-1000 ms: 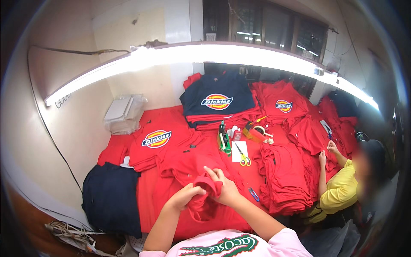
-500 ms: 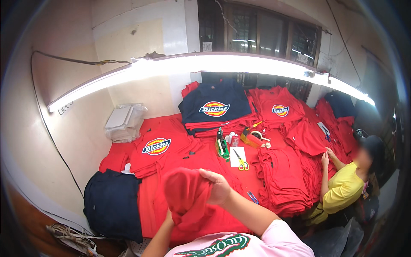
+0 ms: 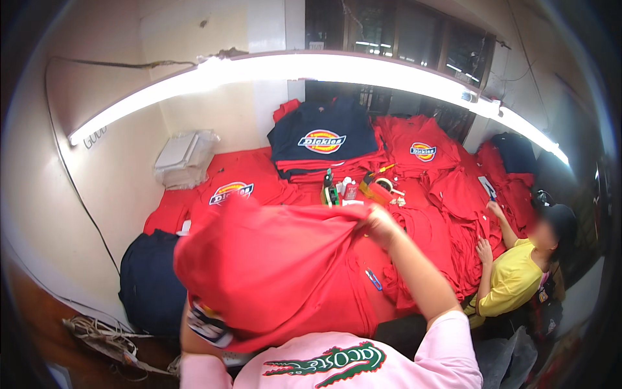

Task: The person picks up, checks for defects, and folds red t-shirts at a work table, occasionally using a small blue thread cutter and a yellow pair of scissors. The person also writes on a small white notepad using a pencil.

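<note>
A red T-shirt (image 3: 278, 259) is spread out in front of me, raised over the worktable. At its upper right corner, my right hand (image 3: 381, 227) has its fingers closed on the cloth and stretches it sideways. Of my left arm only the forearm (image 3: 193, 334) shows; the hand is hidden behind or inside the shirt. Part of a printed logo (image 3: 208, 326) is visible at the shirt's lower left. Beyond it, another red shirt with an oval logo (image 3: 232, 192) lies flat, partly covered by the raised one.
Folded navy shirts (image 3: 149, 282) are at the left edge. Stacks of red shirts (image 3: 424, 240) and a navy-topped pile (image 3: 324, 139) fill the table. Blue snips (image 3: 374, 279) and a tape dispenser (image 3: 382, 188) lie among them. A tube light (image 3: 291, 68) hangs above; a co-worker in yellow (image 3: 512, 282) stands right.
The bunched red shirt has been opened out wide. My right hand has moved right and up with its edge, while my left has gone out of sight. The co-worker's hands have shifted.
</note>
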A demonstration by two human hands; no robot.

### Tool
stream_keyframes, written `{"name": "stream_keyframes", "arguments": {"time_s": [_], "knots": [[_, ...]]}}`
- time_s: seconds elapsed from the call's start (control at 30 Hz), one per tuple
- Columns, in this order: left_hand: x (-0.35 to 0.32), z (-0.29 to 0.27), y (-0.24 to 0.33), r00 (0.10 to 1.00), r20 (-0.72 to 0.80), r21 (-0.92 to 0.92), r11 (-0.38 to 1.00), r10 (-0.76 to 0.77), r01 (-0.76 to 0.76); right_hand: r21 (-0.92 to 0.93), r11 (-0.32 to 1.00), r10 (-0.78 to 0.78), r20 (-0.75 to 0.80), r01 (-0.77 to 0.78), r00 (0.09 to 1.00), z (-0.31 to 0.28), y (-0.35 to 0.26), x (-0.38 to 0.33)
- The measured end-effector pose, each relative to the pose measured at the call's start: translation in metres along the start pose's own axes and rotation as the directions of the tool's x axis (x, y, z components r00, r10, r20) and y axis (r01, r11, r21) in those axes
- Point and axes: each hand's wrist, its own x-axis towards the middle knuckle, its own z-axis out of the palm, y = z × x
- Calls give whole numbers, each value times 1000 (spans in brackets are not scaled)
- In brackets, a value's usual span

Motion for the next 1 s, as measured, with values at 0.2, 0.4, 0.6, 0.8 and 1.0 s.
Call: {"name": "stream_keyframes", "arguments": {"time_s": [0.2,0.4,0.6,0.8,1.0], "knots": [[43,-4,87,513,-413,831,-81,-752,551,-386,894,-61,399,228,915,-36,-150,-43],[-23,-20,170,669,-722,691,-209,-177,692,-910,-301,-143,339,285,930,23,-218,-60],[-39,42,156,857,-254,824,-363,449,435,-717,-644,-414,619,265,668,38,-178,-62],[-68,10,162,802,-568,770,-227,185,597,-784,-251,-245,619,568,746,7,-181,-80],[-120,44,211,667,-472,818,5,577,575,-913,-302,-762,403,273,507,-38,-255,-121]]}}
